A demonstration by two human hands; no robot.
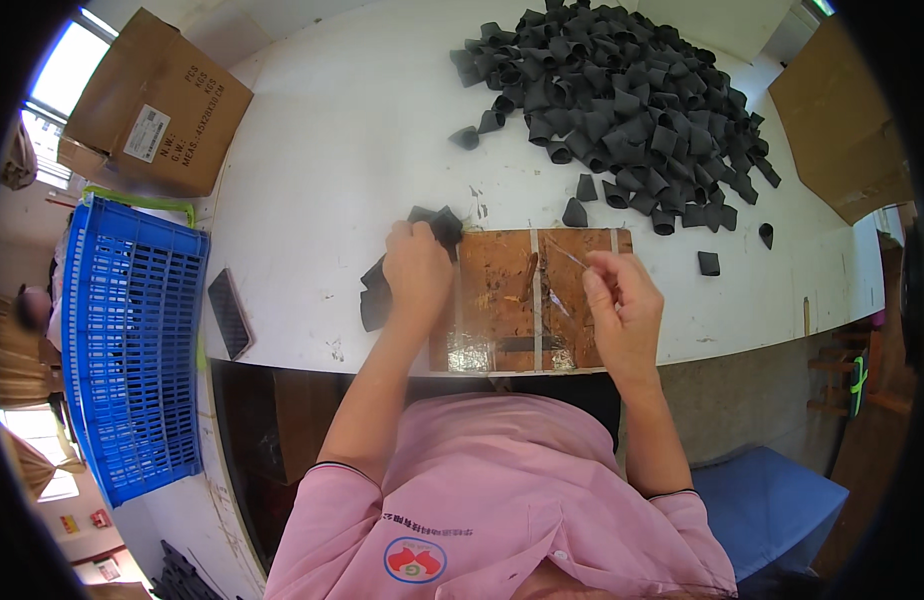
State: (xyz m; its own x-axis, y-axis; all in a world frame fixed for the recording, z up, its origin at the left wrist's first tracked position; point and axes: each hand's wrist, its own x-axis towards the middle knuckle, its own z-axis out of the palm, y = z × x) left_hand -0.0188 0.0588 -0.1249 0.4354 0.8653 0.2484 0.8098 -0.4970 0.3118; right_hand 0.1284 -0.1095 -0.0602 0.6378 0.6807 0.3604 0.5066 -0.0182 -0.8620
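My left hand (419,268) is closed, its fingers curled down onto dark grey fabric pieces (444,226) beside the board's left edge. More of these dark grey pieces (374,305) stick out past the wrist, partly covered by the hand. Over the right part of the worn brown board (502,285) is my right hand (624,300), thumb and fingertips pinched together. A thin, pale, shiny sliver (570,254) juts from that pinch toward the upper left; its exact kind is too small to make out. Pale tape strips cross the board, which lies at the table's near edge.
A large heap of dark grey tube-like pieces (632,110) covers the far right of the white table (322,130), with a few strays nearby. A phone (230,314) lies at the left. Cardboard boxes (162,110) flank both sides, and a blue plastic crate (132,350) stands left.
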